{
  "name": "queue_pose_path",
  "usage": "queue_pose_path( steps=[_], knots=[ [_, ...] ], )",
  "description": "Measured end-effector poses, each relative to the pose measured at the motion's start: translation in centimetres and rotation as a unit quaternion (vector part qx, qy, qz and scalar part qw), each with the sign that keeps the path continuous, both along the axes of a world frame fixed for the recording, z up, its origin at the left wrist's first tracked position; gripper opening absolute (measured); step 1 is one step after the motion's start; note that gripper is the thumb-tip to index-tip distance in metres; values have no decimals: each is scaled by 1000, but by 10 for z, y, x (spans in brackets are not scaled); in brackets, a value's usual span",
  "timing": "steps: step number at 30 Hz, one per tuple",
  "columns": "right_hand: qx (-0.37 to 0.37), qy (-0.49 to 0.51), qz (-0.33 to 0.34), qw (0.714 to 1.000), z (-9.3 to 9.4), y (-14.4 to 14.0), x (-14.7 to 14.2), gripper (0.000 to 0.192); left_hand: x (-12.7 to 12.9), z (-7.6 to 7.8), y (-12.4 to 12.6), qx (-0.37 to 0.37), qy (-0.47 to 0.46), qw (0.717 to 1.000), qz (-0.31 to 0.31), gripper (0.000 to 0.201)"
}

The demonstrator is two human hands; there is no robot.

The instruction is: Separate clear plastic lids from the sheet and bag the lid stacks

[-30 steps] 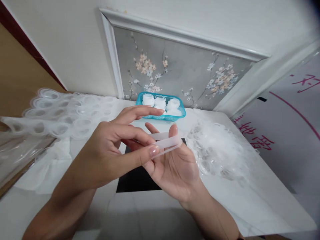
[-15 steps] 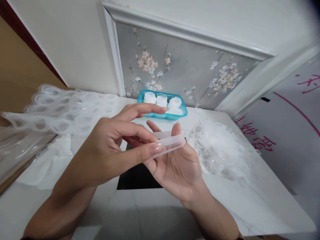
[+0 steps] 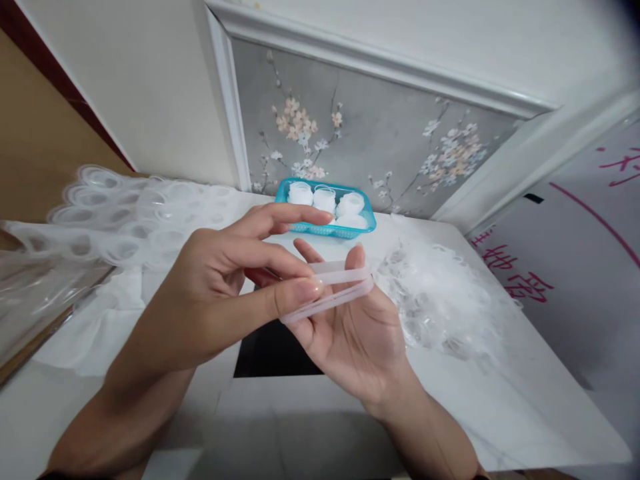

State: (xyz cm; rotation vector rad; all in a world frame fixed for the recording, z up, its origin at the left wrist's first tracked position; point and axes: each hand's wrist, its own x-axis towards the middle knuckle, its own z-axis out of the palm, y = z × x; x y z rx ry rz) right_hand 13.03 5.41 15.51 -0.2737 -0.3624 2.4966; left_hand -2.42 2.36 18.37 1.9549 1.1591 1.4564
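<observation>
A translucent white plastic ring (image 3: 345, 275), tilted and seen nearly edge-on, is held between both hands above the table. My left hand (image 3: 220, 293) pinches its near left side between thumb and index finger, the other fingers stretched over it. My right hand (image 3: 360, 333) is palm up under the ring, its raised thumb against the far right end; most of its fingers are hidden behind my left hand. Beneath the hands lies a black square (image 3: 275, 350), partly covered by them.
A blue basket (image 3: 371, 223) with stacks of white rings stands by the wall. At right lies a heap of loose clear rings (image 3: 445, 300); at left, rows of rings (image 3: 115, 213) beside clear plastic film (image 3: 40, 300). A board with pink writing (image 3: 575, 280) edges the white table (image 3: 500, 400).
The ring has shifted slightly in my fingers, and a second edge or band beneath it shows more clearly. Both hands stay almost in place.
</observation>
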Motion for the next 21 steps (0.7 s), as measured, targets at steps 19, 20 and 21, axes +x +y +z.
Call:
queue_pose_path(
  steps=[19,20,21],
  knots=[
    [-5,1,-1,1000,0,-2,-1,67,-2,0,-1,-15,-40,999,11,6],
    [-5,1,-2,1000,0,-2,-1,68,-2,0,0,-14,-37,999,8,6],
    [-5,1,-2,1000,0,-2,-1,68,-2,0,0,-11,-36,999,6,7]
  ],
)
